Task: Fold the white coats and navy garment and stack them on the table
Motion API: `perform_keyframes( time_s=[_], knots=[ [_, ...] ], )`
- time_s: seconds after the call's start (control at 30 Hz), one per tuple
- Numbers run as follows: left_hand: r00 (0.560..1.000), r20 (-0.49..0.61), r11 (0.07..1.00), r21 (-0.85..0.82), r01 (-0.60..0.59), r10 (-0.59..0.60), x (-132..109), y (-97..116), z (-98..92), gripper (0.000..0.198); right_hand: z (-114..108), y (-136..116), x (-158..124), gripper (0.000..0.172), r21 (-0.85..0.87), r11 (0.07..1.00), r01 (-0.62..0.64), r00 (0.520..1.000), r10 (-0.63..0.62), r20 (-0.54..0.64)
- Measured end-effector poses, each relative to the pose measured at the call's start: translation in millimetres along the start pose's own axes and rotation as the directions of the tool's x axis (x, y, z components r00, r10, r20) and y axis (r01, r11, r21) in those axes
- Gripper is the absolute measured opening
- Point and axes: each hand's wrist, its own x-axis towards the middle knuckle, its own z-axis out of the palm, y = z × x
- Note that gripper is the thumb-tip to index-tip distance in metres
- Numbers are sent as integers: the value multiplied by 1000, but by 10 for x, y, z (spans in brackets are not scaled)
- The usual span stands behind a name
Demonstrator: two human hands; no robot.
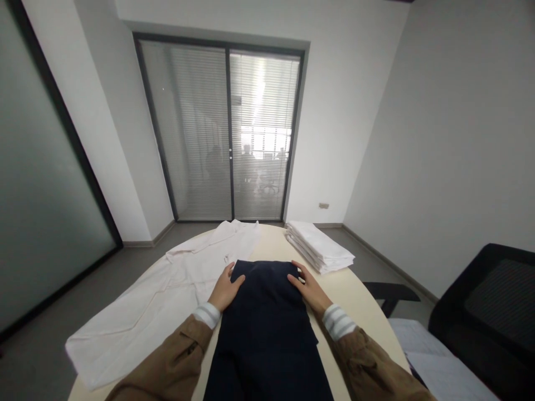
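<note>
A dark navy cloth point(267, 312), perhaps a garment, lies in layers down the middle of the table, its near end running out of view at the bottom. At its far left corner my left hand point(227, 285) grips the edge, thumb on top and fingers underneath. My right hand point(310, 288) pinches the far right corner the same way. Between the two hands the far edge is stretched nearly straight. To the left a white cloth point(163, 295) is spread out, with creases across it. A stack of folded white cloths point(320, 246) sits beyond my right hand.
The round cream table point(368, 323) carries all the cloths. To the right stands a black mesh office chair point(485, 301), its armrest close to the table edge, with pale papers or cloth point(434, 356) by its seat. A glass door with blinds point(225, 133) faces me.
</note>
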Motion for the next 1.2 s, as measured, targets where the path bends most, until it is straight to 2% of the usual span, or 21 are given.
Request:
perform_keyframes(
  time_s=[0.07, 0.13, 0.27, 0.37, 0.47, 0.53, 0.6, 0.67, 0.7, 0.8, 0.93, 1.07, 1.2],
  knots=[
    [998, -12, 996, 63, -56, 57, -67, 13, -26, 68, -5, -27, -37, 73, -9, 1000, -26, 999, 26, 36],
    [996, -11, 987, 134, -85, 88, -143, 48, -61, 71, -5, -62, -61, 66, -60, 998, 12, 997, -7, 82],
    [998, 19, 964, 258, -58, 55, -303, 143, -119, 79, -16, -139, -100, 50, -149, 985, 84, 981, -56, 183],
    [996, 68, 960, 268, -81, 65, -401, 176, -130, 83, -32, -195, -150, 63, -85, 993, 85, 953, -56, 299],
    [991, 60, 971, 202, -127, 117, -437, 171, -123, 71, -39, -231, -191, 74, -47, 996, 81, 925, -57, 377],
    [990, 86, 990, 77, -115, 108, -422, 157, -127, 62, -42, -237, -200, 69, -24, 997, 67, 929, -53, 366],
    [981, 193, 998, -57, -5, 16, -393, 135, -146, 59, -52, -234, -199, 62, 3, 999, 43, 936, -41, 350],
    [950, 302, 990, -93, 108, -76, -371, 100, -175, 59, -68, -229, -194, 56, 7, 1000, 23, 933, -24, 360],
    [943, 320, 990, -72, 119, -90, -368, 78, -189, 58, -75, -225, -191, 53, -2, 1000, 18, 930, -16, 368],
    [965, 261, 998, 63, -8, -8, -391, 9, -208, 53, -77, -192, -167, 52, -17, 1000, 25, 943, -18, 332],
    [970, 232, 976, 187, -114, 69, -442, -51, -188, 57, -39, -80, -84, 51, -55, 998, 25, 986, -16, 165],
    [959, 278, 970, 213, -117, 55, -454, -64, -181, 60, -39, 9, -16, 59, -64, 996, 64, 994, -58, 95],
    [907, 416, 992, 125, 9, -61, -447, -20, -200, 71, -93, -19, -24, 67, -97, 994, 45, 981, -26, 192]
  ],
)
